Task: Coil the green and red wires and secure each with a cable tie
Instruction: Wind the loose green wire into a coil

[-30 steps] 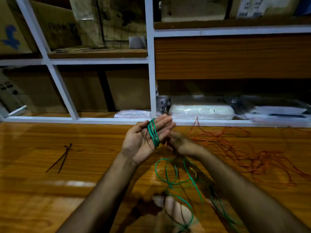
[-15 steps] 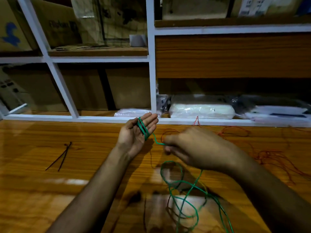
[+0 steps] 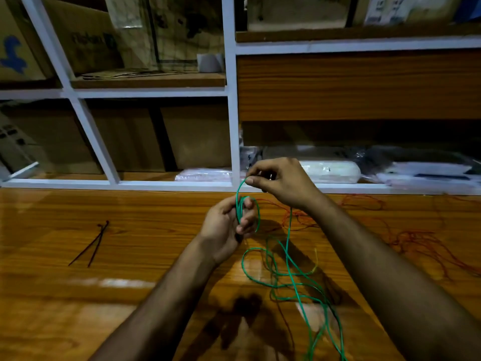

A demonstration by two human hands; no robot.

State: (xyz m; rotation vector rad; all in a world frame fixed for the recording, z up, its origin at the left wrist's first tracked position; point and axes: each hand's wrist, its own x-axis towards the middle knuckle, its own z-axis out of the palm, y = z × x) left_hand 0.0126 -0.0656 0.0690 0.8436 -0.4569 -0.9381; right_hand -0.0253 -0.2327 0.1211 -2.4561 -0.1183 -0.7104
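Since the prior frame the right hand point(image 3: 283, 185) has risen, pinching the green wire point(image 3: 287, 259); left hand point(image 3: 226, 225) grips apparently several coils, remainder loose on the table point(image 3: 130, 256)

Dim room: glossy wooden table point(image 3: 78, 308) before white-framed shelving point(image 3: 230, 113) holding cardboard boxes point(image 3: 86, 35).

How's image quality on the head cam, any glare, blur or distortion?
Head view: dim, warm light; glare streak on the wooden table; shelf frame bows from wide-angle distortion; left hand and green wire slightly soft; hand shadows fall near the bottom edge.
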